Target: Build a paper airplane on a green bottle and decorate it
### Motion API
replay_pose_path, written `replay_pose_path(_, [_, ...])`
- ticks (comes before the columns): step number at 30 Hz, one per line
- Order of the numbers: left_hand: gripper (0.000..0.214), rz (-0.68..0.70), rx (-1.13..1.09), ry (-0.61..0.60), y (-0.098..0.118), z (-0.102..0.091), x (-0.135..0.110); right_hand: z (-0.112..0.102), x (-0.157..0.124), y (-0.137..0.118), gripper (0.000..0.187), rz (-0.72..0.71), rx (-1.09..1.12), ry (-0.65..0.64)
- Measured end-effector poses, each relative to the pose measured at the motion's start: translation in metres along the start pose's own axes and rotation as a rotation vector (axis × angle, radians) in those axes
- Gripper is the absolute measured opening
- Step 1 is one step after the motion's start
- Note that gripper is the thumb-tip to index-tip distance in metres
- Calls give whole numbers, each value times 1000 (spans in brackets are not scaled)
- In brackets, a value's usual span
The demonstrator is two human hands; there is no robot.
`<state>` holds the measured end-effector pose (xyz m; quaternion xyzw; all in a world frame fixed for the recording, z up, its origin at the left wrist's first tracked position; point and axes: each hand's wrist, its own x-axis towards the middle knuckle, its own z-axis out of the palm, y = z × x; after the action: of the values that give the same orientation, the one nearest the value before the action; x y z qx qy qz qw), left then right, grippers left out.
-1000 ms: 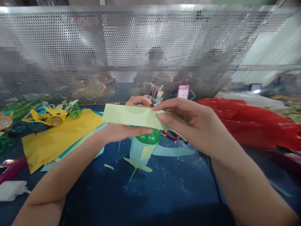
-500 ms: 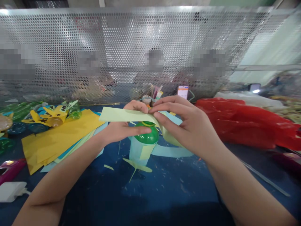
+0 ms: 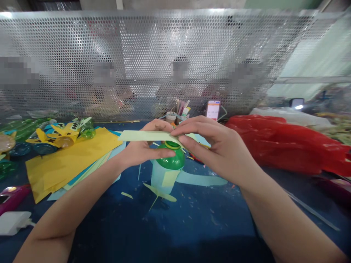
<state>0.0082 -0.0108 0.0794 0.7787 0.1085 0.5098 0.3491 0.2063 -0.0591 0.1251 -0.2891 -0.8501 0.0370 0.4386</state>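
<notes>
Pale green strip: the pale green strip (image 3: 145,136) lies roughly level above the green bottle (image 3: 177,160), its left end free. Your likeliest fault is a crease or skew, caused by pinching one end while the other hangs unsupported.
Right hand: your right hand (image 3: 219,144) has thumb and fingertips nearly together on the strip's right end. Squeeze too hard and thin stock would dent there; too loose and it could swing.
Left hand: your left hand (image 3: 137,150) is half curled, thumb across the bottle's shoulder, fingers behind the strip. Can't tell if it actually grips either one. If it's only resting, the bottle could twist under side load.
Green bottle: on the table just below your hands, neck partly behind the strip. A downward push off-centre could tip it.
Blue wrap: the light-blue wrap (image 3: 157,175) rounds the bottle body. Turning the bottle by its wrap might shift the paper; fixing not visible.
Blue tab: the light-blue tab (image 3: 204,178) juts out right, below your right hand. A dropped wrist could bend it.
Star cutout: the thin-armed green cutout (image 3: 161,193) sits at the bottle's foot; attachment unclear. Dragging the bottle could fold its arms.
</notes>
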Motion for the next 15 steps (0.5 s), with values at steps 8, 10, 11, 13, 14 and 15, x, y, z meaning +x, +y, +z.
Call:
replay_pose_path(8, [68,-213,-84,-102,8,-29,-1,5,-1,-2,12,-28,-31,-7])
replay_pose_path(10, [72,-196,-51,-34,13,-45,1,5,0,-2,11,-29,-14,-17])
replay_pose_path(11, [70,-167,-24,39,16,-52,2,5,0,-1,11,-32,-7,-20])
replay_pose_path(13, [55,-67,6,216,27,-63,4,6,0,-1,11,-41,2,-24])
replay_pose_path(14, [38,34,54,348,35,-65,4,6,1,-1,11,-43,4,-24])
replay_pose_path(15, [19,162,116,507,44,-64,3,6,1,-1,11,-45,5,-24])
